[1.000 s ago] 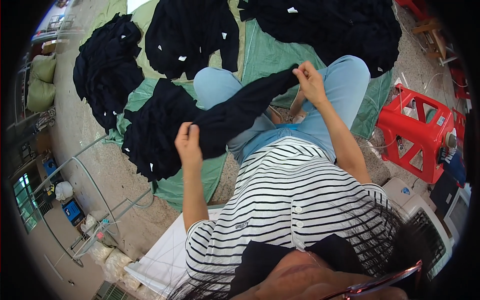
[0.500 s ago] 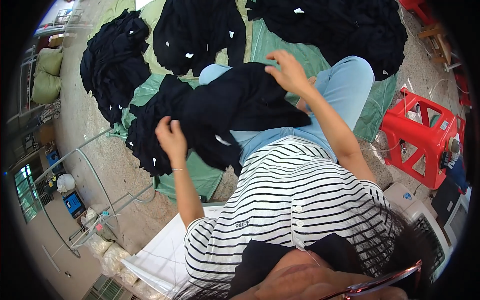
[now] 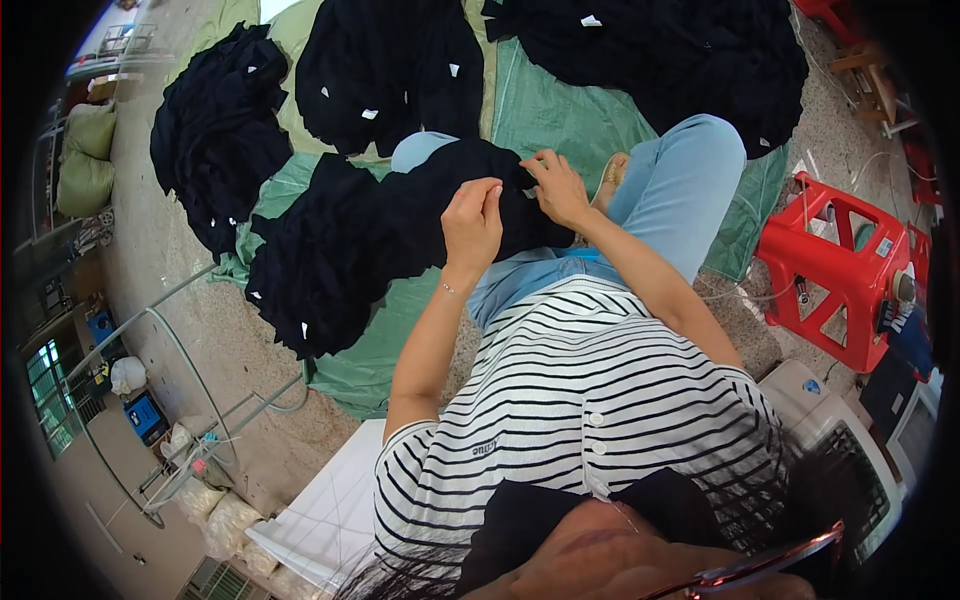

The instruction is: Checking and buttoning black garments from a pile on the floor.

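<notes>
A black garment (image 3: 420, 215) lies across my lap, its left side running into a heap of black garments (image 3: 305, 260) beside my knee. Over the lap garment, my left hand (image 3: 472, 230) has its thumb and fingers pressed together; whatever is between them is hidden. My right hand (image 3: 558, 190) pinches the garment's edge at the right, close to a small white label (image 3: 529, 194). The two hands are near each other but apart.
Three more black heaps lie ahead: at the left (image 3: 215, 130), middle (image 3: 390, 80) and right (image 3: 680, 70). Green sheeting (image 3: 560, 95) is spread beneath them. A red plastic stool (image 3: 835, 270) stands at my right, a metal tube frame (image 3: 190, 345) at my left.
My left hand has moved right from the heap to the lap garment, its fingers closing. My right hand has come down onto the garment's edge. The garment's right part is drawn in.
</notes>
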Demonstrator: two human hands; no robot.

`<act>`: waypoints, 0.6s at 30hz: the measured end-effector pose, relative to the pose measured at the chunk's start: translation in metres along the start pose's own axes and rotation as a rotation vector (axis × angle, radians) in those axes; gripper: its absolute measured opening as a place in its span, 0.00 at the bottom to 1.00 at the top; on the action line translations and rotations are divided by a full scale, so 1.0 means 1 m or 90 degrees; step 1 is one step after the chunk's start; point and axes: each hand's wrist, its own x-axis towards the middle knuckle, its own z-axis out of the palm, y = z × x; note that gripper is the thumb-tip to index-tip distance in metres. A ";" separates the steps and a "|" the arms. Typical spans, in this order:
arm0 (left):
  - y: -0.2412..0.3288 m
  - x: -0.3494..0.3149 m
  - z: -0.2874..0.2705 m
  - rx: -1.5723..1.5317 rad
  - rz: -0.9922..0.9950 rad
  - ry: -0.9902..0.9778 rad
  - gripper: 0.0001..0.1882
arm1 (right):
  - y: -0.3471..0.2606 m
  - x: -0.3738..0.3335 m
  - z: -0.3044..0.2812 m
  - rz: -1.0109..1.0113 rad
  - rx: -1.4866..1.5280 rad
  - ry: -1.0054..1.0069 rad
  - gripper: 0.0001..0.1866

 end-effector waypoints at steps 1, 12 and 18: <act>0.000 0.002 0.002 0.006 -0.012 -0.012 0.05 | 0.001 0.003 0.002 -0.004 -0.073 -0.023 0.24; 0.007 -0.006 0.013 -0.015 -0.066 -0.010 0.06 | 0.001 0.015 -0.026 -0.024 0.196 0.059 0.10; 0.024 0.010 0.009 -0.054 -0.030 -0.145 0.08 | -0.043 0.002 -0.125 -0.145 0.081 0.201 0.05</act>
